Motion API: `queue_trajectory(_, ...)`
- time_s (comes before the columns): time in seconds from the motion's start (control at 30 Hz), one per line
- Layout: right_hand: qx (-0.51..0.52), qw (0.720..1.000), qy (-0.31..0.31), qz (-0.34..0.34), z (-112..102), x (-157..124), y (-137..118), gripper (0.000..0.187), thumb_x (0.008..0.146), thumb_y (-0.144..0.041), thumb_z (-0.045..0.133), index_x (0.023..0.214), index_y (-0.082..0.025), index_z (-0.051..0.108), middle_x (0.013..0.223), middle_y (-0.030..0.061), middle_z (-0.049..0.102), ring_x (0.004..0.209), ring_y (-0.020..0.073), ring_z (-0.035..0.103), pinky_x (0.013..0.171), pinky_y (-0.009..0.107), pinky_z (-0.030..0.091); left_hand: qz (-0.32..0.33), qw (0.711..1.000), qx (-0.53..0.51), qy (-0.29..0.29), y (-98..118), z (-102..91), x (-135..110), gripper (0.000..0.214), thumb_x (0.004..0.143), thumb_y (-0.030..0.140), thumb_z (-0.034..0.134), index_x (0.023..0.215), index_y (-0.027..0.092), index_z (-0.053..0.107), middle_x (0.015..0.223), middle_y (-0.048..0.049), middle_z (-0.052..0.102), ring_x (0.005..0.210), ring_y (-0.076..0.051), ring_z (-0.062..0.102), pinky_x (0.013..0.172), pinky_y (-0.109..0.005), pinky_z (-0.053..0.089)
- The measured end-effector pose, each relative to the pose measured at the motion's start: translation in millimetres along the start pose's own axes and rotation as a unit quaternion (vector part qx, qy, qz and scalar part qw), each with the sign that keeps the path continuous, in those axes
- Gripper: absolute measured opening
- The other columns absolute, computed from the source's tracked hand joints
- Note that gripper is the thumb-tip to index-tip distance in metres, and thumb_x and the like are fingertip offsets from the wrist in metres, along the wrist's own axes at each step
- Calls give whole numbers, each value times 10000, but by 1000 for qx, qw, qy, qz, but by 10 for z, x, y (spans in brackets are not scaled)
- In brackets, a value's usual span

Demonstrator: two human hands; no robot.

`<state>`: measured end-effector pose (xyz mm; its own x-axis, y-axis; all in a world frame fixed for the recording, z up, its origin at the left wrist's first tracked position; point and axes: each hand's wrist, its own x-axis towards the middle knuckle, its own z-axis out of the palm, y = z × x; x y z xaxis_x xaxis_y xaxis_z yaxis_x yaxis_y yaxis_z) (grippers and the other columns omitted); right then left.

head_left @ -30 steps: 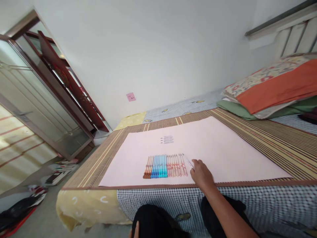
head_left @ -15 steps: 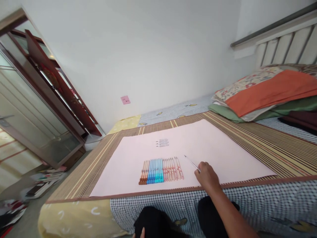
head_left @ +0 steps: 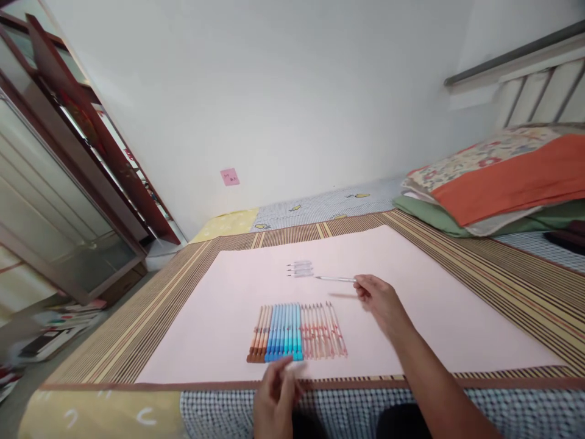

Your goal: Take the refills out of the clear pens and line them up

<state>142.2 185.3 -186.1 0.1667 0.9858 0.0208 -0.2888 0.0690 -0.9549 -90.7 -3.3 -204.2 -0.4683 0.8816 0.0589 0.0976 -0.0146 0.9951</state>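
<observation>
My right hand (head_left: 377, 299) pinches the rear end of a slim pale pen (head_left: 336, 279) above a pink sheet (head_left: 196, 329). Its dark tip points left, close to several short clear pens (head_left: 301, 270) stacked one above another. Nearer to me is a row of pens side by side: orange-brown pens (head_left: 258, 332) on the left, blue pens (head_left: 284, 329) in the middle, clear pens with red marks (head_left: 324, 329) on the right. At the sheet's front edge, just below the blue pens, my left hand (head_left: 275, 396) is held with fingers loosely bent and apart, nothing visible in it.
Under the sheet lies a striped mat (head_left: 114, 329) on a bed with a checked cover (head_left: 219, 405). Folded bedding (head_left: 507, 183) is piled at the back right. Behind rises a white wall with a pink note (head_left: 230, 177). A glass-panelled door (head_left: 59, 201) stands at the left.
My right hand has moved up and forward with the pen, which now lies nearly level beside the short clear pens. My left hand has risen from my lap to the sheet's front edge.
</observation>
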Motion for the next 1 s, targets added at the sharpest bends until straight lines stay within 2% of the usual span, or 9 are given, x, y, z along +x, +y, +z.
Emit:
queue_trajectory(0.1,109,991,-81,10,329,52,-120,343,635,-438,843,761,-159,690,683,14,625,581,102,481,555,249,376,-44,988,-144,-19,394,457,667,608,680,559,806,1099,132,696,650,-1,593,609,-137,548,583,-244,441)
queue_trajectory(0.17,133,983,-124,13,504,60,-160,332,643,-419,855,774,-157,700,675,14,626,586,102,482,562,248,375,-74,965,-249,-40,582,719,1017,620,621,491,870,1088,128,686,689,2,592,615,-110,548,567,-212,425)
queue_trajectory(0.23,141,978,-151,13,625,70,-160,313,669,-405,849,798,-157,707,673,14,628,592,104,484,566,246,370,-68,943,-320,-66,664,912,1257,525,613,437,893,983,120,697,691,9,577,591,-79,528,536,-179,402)
queue_trajectory(0.3,155,975,-158,18,704,88,-126,299,681,-390,847,818,-158,717,666,8,615,596,106,480,562,247,364,-66,925,-366,-74,651,1033,1400,445,610,384,905,900,117,699,680,14,572,569,-57,513,529,-158,398)
queue_trajectory(0.43,224,964,-131,54,830,104,-22,327,648,-364,875,866,-165,736,668,-12,576,596,106,466,539,249,355,-67,910,-399,-90,509,1137,1494,424,601,293,908,934,115,715,702,-4,616,593,-58,535,581,-161,431)
queue_trajectory(0.63,235,959,-127,96,916,69,80,336,631,-386,894,817,-154,737,677,-19,568,597,90,463,549,243,359,-25,918,-372,-137,404,1237,1479,340,705,309,835,975,142,713,720,-2,630,628,-82,554,647,-208,455)
queue_trajectory(0.83,226,964,-119,68,860,90,57,329,622,-395,899,746,-152,715,635,-20,554,586,98,456,570,262,374,1,938,-316,-142,428,1288,1478,328,726,328,822,956,133,695,708,-6,650,626,-98,578,666,-228,463)
queue_trajectory(1.0,201,971,-123,36,939,9,13,333,651,-439,876,754,-167,712,611,-16,548,578,124,481,570,293,398,-19,944,-318,-92,421,1310,1455,361,729,441,813,744,150,601,640,-4,633,527,-99,549,556,-224,422)
